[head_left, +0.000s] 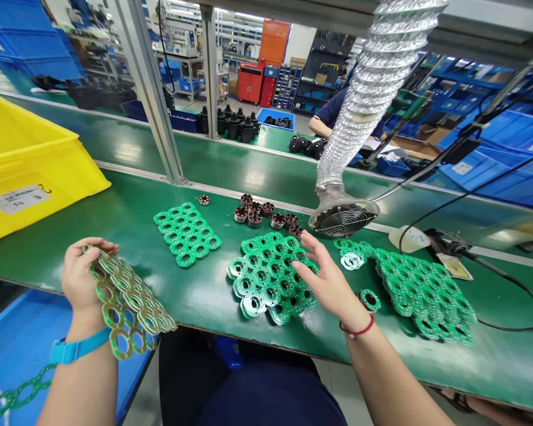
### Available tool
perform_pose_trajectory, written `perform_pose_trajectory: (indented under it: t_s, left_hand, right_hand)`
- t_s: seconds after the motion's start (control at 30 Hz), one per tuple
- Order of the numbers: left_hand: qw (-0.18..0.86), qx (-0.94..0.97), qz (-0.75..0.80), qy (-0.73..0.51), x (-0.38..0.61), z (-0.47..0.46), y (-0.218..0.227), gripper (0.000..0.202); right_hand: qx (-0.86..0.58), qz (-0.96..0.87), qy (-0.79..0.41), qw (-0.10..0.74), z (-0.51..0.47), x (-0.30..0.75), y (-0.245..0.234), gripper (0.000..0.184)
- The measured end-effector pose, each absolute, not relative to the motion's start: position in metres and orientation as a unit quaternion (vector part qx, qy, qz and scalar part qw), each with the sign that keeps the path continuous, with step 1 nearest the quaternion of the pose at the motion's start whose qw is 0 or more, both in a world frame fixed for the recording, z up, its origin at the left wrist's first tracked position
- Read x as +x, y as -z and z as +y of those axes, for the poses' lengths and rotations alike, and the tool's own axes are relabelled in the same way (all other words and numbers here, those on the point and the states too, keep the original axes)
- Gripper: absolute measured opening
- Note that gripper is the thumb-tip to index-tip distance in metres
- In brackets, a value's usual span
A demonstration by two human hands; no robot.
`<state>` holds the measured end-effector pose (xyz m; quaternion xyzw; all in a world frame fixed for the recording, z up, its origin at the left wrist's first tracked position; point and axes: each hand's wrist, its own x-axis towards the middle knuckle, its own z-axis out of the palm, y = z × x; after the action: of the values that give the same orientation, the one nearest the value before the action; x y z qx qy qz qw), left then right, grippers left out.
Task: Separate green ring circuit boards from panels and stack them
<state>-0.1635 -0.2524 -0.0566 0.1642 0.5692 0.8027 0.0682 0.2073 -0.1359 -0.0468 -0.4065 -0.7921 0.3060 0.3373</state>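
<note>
My left hand [80,266] grips a tilted stack of green ring-shaped circuit board panels [131,296] at the table's front left edge. With fingers apart, my right hand [322,272] hovers at the right side of a loose pile of green circuit board panels [270,275]; I cannot tell whether it touches them. A flat circuit board panel [186,231] lies between the hands, farther back. Behind the pile sit several copper-wound motor stators [255,208], and one more stator [204,200] stands apart to the left. A single ring board part [369,300] lies beside my right wrist.
A yellow bin [35,165] stands at the left, and a blue bin [9,331] sits below the table edge. A fume extraction hose [359,89] hangs over the back. More stacked panels [426,290] lie at the right near a black cable. A co-worker's arm [322,125] shows beyond.
</note>
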Motion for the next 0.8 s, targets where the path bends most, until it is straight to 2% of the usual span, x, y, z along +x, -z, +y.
perform_pose_trajectory:
  t_s: [0.47,0.8]
  left_hand:
    - [0.066,0.193,0.562,-0.802,-0.165,-0.252,0.064,0.029]
    - [0.074,0.199,0.553,-0.806,-0.157,-0.246,0.071,0.033]
  right_hand:
    - [-0.446,-0.753,-0.303,0.377,-0.129,0.216,0.046,0.056]
    - [-0.345,-0.847,-0.254,0.315,-0.13,0.18,0.022,0.055]
